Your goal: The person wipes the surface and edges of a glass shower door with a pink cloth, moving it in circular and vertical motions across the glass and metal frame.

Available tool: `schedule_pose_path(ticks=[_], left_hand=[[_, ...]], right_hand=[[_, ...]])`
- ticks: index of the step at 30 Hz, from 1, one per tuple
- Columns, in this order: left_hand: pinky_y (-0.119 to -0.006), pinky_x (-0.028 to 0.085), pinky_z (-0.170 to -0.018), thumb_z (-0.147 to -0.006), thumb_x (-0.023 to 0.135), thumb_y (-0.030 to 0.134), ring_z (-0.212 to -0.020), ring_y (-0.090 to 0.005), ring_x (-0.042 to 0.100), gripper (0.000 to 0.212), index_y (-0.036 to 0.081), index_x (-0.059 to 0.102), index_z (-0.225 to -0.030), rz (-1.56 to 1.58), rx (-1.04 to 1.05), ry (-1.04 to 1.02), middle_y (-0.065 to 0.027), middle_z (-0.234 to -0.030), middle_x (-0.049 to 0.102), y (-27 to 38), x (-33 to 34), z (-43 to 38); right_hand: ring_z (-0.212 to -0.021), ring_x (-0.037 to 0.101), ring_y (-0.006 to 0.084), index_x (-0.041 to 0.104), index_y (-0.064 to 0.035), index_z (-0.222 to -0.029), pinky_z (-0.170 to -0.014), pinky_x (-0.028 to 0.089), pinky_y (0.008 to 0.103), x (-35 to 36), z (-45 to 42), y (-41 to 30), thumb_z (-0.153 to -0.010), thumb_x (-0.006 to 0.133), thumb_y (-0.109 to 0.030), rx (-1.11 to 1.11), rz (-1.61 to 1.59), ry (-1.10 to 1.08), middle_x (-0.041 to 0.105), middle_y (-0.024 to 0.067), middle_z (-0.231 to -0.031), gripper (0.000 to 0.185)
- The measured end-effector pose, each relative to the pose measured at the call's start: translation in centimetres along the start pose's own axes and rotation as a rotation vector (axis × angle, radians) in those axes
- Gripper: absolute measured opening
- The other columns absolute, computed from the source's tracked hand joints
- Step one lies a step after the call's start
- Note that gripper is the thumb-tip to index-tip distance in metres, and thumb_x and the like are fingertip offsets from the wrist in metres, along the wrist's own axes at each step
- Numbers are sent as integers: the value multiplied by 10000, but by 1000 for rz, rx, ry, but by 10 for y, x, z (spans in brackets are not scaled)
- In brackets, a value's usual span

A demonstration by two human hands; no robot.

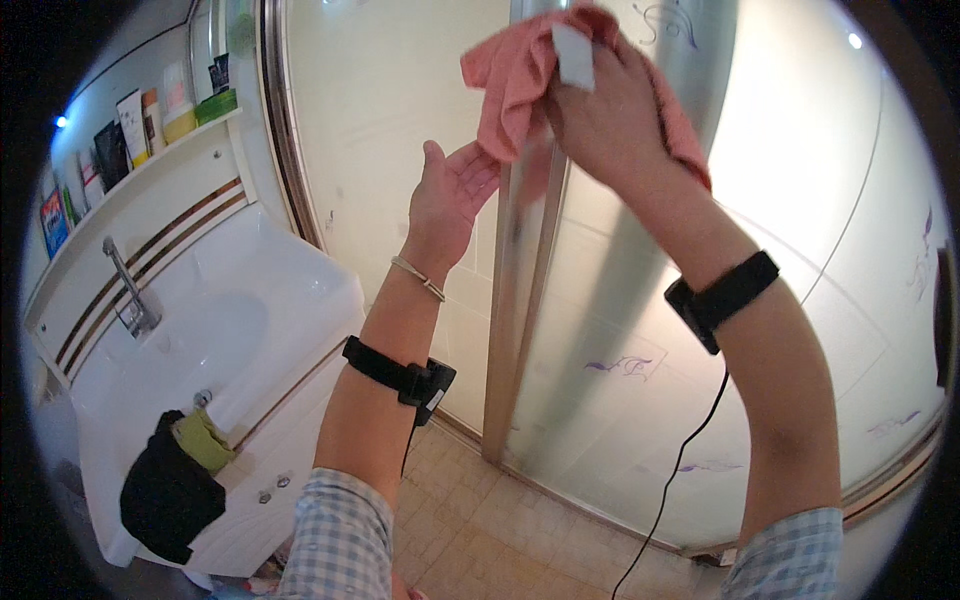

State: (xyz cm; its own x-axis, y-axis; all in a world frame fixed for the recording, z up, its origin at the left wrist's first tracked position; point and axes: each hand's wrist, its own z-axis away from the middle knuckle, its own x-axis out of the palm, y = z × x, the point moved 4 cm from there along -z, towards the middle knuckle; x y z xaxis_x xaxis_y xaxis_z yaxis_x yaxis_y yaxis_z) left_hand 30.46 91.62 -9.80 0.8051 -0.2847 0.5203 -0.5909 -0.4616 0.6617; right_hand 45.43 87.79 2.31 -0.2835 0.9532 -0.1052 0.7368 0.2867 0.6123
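Note:
A pink cloth (517, 82) with a white label hangs bunched against the metal frame (525, 300) of a frosted glass shower enclosure. My right hand (607, 112) grips it high up, its fingers partly hidden in the folds. Below and to the left, my left hand (454, 191) is raised with the palm turned up and the fingers apart; its fingertips are at the cloth's lower edge, and whether they touch it I cannot tell. Purple motifs mark the glass panel (615, 420). Both forearms wear black straps with small devices, and a thin bracelet circles my left wrist.
On the left stands a white washbasin (300, 262) with a metal faucet (131, 292). Black cloth (169, 487) and green cloth (202, 442) drape over its front edge. Bottles and tubes line a shelf (150, 169) above. A black cable (667, 487) hangs at the right over the tiled floor (465, 517).

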Motion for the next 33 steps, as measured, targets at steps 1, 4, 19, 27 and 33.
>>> schedule_pose_path(ticks=[1, 4, 19, 27, 33], left_hand=[[-363, 343, -1011, -944, 165, 520, -1144, -241, 480, 696, -58, 418, -1238, 13, 1, -14, -140, -1193, 537, -9, -6, 7], [-364, 360, -992, -941, 157, 529, -1117, -233, 498, 702, -49, 430, -1229, -74, -3, -23, -133, -1176, 548, -34, -26, 29], [-346, 402, -933, -940, 164, 533, -1043, -219, 529, 686, -5, 510, -1190, -389, -173, 151, -116, -1110, 576, -100, -69, 52], [-389, 382, -986, -948, 124, 504, -1078, -275, 517, 695, -54, 449, -1205, 33, -197, 228, -182, -1135, 552, -120, -94, 56], [-371, 385, -976, -956, 138, 485, -1112, -263, 495, 665, -43, 473, -1180, 49, -138, 3, -165, -1142, 554, -121, -108, 53]], right_hand=[[-1002, 529, 273, 622, -84, -909, -909, 358, 434, 7, 18, -11, -701, 570, -181, 72, -98, -28, 615, 120, -892, 236], [-1034, 510, 286, 601, -71, -967, -944, 331, 441, 16, 73, -53, -715, 532, -161, 111, -254, -46, 602, 132, -962, 276], [-890, 616, 274, 635, -9, -908, -748, 515, 382, 37, 62, -39, -703, 619, -103, 89, -73, -368, 620, 162, -964, 226], [-1032, 511, 323, 586, -21, -1001, -900, 404, 426, 63, 94, -80, -713, 579, -128, 51, -46, -281, 563, 142, -1051, 308], [-1168, 401, 336, 541, -39, -1096, -1002, 296, 471, 65, 188, -157, -687, 573, -103, 35, -328, -224, 514, 135, -1154, 415]])
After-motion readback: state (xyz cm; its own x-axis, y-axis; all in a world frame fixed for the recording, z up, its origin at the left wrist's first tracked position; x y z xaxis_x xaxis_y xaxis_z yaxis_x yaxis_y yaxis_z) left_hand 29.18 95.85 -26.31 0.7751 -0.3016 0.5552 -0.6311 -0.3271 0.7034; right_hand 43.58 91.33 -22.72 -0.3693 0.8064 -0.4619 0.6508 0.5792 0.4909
